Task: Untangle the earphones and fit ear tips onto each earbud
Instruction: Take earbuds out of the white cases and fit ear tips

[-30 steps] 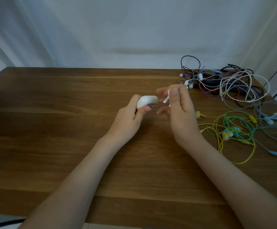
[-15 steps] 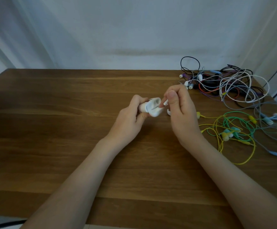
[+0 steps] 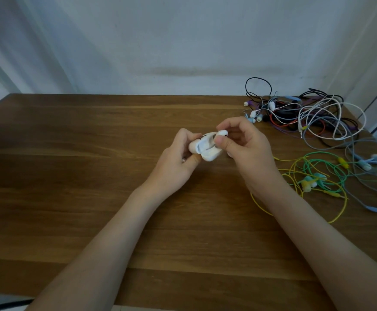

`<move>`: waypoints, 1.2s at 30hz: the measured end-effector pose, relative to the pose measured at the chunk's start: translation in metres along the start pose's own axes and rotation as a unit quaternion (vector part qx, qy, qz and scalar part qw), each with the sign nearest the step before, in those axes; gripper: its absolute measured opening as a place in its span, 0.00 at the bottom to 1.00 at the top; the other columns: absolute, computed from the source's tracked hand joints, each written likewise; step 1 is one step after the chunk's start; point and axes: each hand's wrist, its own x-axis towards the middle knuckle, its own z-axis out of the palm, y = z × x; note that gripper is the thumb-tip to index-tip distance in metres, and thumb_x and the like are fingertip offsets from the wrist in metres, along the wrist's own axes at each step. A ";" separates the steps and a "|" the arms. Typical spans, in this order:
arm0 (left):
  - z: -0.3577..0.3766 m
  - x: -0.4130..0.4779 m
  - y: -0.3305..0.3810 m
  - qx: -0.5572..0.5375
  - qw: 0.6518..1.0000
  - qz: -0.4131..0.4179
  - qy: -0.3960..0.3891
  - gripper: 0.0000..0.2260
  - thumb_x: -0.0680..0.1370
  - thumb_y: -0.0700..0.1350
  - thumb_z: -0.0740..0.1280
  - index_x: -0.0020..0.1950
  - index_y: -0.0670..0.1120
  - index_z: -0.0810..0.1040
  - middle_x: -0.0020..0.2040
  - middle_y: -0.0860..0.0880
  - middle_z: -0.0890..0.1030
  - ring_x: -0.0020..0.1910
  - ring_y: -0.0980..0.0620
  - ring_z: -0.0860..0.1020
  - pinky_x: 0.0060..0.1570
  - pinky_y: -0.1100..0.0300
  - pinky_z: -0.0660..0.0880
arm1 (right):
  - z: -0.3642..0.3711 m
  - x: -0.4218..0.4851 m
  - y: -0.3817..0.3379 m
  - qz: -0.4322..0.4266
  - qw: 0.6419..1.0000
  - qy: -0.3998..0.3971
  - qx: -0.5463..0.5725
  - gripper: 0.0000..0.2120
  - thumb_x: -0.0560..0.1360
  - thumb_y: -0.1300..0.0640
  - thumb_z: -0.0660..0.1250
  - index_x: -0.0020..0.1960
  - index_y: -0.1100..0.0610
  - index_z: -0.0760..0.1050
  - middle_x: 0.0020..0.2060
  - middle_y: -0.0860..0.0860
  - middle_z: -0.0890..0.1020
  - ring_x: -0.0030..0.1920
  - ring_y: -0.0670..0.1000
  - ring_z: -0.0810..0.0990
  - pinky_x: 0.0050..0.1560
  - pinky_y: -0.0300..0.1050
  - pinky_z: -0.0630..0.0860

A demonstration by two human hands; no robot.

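My left hand (image 3: 176, 162) grips a white earbud case (image 3: 205, 149) with its lid open, held above the middle of the wooden table (image 3: 70, 176). My right hand (image 3: 248, 147) pinches a white wireless earbud (image 3: 221, 134) between thumb and forefinger right at the case's opening. A tangle of white, black, purple and red wired earphones (image 3: 306, 117) lies at the back right. Yellow and green wired earphones (image 3: 313, 178) lie tangled to the right of my right hand.
Grey-blue wired earphones (image 3: 369, 162) trail along the table's right edge. A pale wall (image 3: 183, 41) stands behind the table. The table's front edge runs below my forearms.
The closed case in my left hand now has its lid open and has tipped toward my right hand. The earbud in my right hand has come to the case's opening.
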 end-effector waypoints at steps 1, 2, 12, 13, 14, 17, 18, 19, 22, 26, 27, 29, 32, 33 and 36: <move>0.000 0.000 0.000 -0.001 1.000 -0.001 0.003 0.09 0.79 0.43 0.66 0.51 0.57 0.69 0.49 0.56 0.79 0.47 0.57 0.77 0.44 0.62 0.72 | -0.001 0.001 -0.001 0.003 1.000 -0.005 -0.001 0.10 0.73 0.63 0.69 0.48 0.49 0.77 0.45 0.45 0.81 0.46 0.42 0.78 0.42 0.34 0.73; -0.001 0.001 0.000 -0.005 1.000 -0.003 0.005 0.09 0.79 0.43 0.66 0.51 0.56 0.69 0.50 0.57 0.78 0.48 0.57 0.77 0.46 0.61 0.73 | -0.003 0.001 -0.001 0.005 1.000 -0.011 -0.007 0.10 0.73 0.63 0.69 0.49 0.49 0.78 0.46 0.44 0.81 0.46 0.40 0.78 0.42 0.32 0.72; 0.000 0.001 0.002 -0.021 1.000 -0.005 0.014 0.10 0.79 0.42 0.66 0.52 0.57 0.70 0.47 0.61 0.77 0.46 0.67 0.75 0.42 0.74 0.68 | -0.004 -0.001 -0.003 -0.027 0.999 -0.013 -0.034 0.11 0.76 0.62 0.66 0.52 0.47 0.79 0.44 0.39 0.80 0.45 0.37 0.76 0.45 0.37 0.73; 0.000 0.001 0.002 -0.017 1.000 -0.006 0.013 0.11 0.79 0.42 0.66 0.52 0.57 0.69 0.48 0.61 0.77 0.46 0.67 0.75 0.42 0.75 0.68 | -0.003 -0.001 -0.003 -0.027 0.999 -0.012 -0.035 0.11 0.76 0.62 0.65 0.53 0.48 0.79 0.45 0.40 0.79 0.45 0.38 0.76 0.45 0.37 0.73; 0.000 0.001 0.002 -0.012 1.000 -0.007 0.013 0.11 0.79 0.41 0.66 0.52 0.57 0.69 0.49 0.61 0.77 0.47 0.67 0.75 0.43 0.75 0.68 | -0.003 -0.001 -0.002 -0.028 0.999 -0.009 -0.038 0.11 0.77 0.62 0.65 0.54 0.49 0.78 0.46 0.41 0.79 0.46 0.38 0.76 0.46 0.37 0.74; 0.001 0.000 0.002 -0.004 1.000 -0.007 0.018 0.13 0.78 0.39 0.66 0.52 0.57 0.68 0.50 0.61 0.77 0.47 0.66 0.75 0.43 0.72 0.70 | -0.001 -0.001 0.000 -0.027 0.997 0.027 -0.060 0.08 0.75 0.60 0.67 0.52 0.50 0.77 0.47 0.43 0.78 0.48 0.41 0.76 0.49 0.45 0.76; 0.001 -0.001 0.002 0.000 1.000 -0.007 0.020 0.13 0.78 0.39 0.66 0.51 0.57 0.68 0.50 0.62 0.77 0.47 0.65 0.76 0.43 0.72 0.70 | -0.001 0.000 0.001 -0.028 0.996 0.039 -0.082 0.06 0.75 0.59 0.68 0.49 0.50 0.76 0.47 0.44 0.77 0.49 0.44 0.75 0.49 0.47 0.75; 0.001 -0.001 0.002 0.005 1.000 -0.005 0.020 0.13 0.78 0.39 0.66 0.51 0.57 0.68 0.50 0.61 0.78 0.47 0.64 0.76 0.42 0.72 0.70 | -0.002 0.000 0.001 -0.031 0.992 0.047 -0.109 0.05 0.74 0.57 0.69 0.47 0.49 0.76 0.46 0.43 0.76 0.50 0.46 0.75 0.50 0.47 0.75; 0.002 -0.002 0.002 0.036 0.999 0.000 0.016 0.12 0.79 0.39 0.65 0.54 0.54 0.67 0.53 0.59 0.78 0.47 0.59 0.77 0.41 0.73 0.70 | -0.002 0.000 0.002 -0.036 0.985 0.069 -0.155 0.03 0.73 0.56 0.70 0.45 0.50 0.76 0.45 0.41 0.73 0.53 0.47 0.73 0.51 0.42 0.71; 0.003 -0.002 -0.001 0.077 0.997 0.012 0.028 0.12 0.79 0.38 0.65 0.55 0.51 0.66 0.57 0.56 0.77 0.47 0.60 0.77 0.42 0.74 0.70 | -0.001 0.001 0.003 -0.014 0.982 0.074 -0.176 0.02 0.74 0.54 0.69 0.45 0.51 0.76 0.45 0.39 0.69 0.58 0.46 0.69 0.56 0.41 0.68; 0.003 -0.002 -0.001 0.084 0.996 0.018 0.030 0.12 0.79 0.38 0.65 0.55 0.51 0.66 0.59 0.56 0.76 0.47 0.60 0.77 0.42 0.74 0.70 | -0.002 0.002 0.003 -0.006 0.982 0.072 -0.176 0.02 0.74 0.54 0.69 0.45 0.51 0.76 0.45 0.39 0.68 0.59 0.46 0.68 0.57 0.42 0.68; 0.003 -0.002 -0.001 0.095 0.995 0.025 0.030 0.12 0.79 0.38 0.65 0.55 0.52 0.65 0.61 0.57 0.74 0.49 0.59 0.77 0.45 0.73 0.71 | -0.002 0.002 0.003 0.005 0.982 0.068 -0.177 0.02 0.74 0.54 0.69 0.45 0.51 0.76 0.45 0.39 0.67 0.59 0.47 0.67 0.58 0.43 0.67; 0.003 -0.002 0.000 0.113 0.993 0.029 0.028 0.11 0.79 0.39 0.65 0.57 0.50 0.66 0.60 0.59 0.72 0.50 0.61 0.75 0.45 0.74 0.71 | -0.001 0.004 0.003 0.015 0.982 0.061 -0.177 0.02 0.76 0.54 0.67 0.46 0.52 0.75 0.45 0.39 0.68 0.59 0.48 0.68 0.56 0.41 0.65; 0.003 -0.003 0.000 0.120 0.992 0.033 0.029 0.11 0.79 0.39 0.65 0.57 0.50 0.67 0.59 0.59 0.72 0.48 0.61 0.76 0.44 0.73 0.71 | -0.001 0.004 0.003 0.016 0.982 0.057 -0.181 0.03 0.76 0.53 0.67 0.46 0.53 0.75 0.45 0.40 0.68 0.59 0.48 0.68 0.55 0.40 0.64; 0.004 -0.004 0.001 0.129 0.990 0.048 0.028 0.12 0.78 0.40 0.65 0.55 0.52 0.67 0.58 0.60 0.72 0.48 0.60 0.76 0.44 0.70 0.72 | -0.001 0.004 0.005 -0.002 0.976 0.054 -0.211 0.06 0.75 0.53 0.68 0.45 0.55 0.76 0.47 0.44 0.71 0.58 0.48 0.68 0.50 0.36 0.62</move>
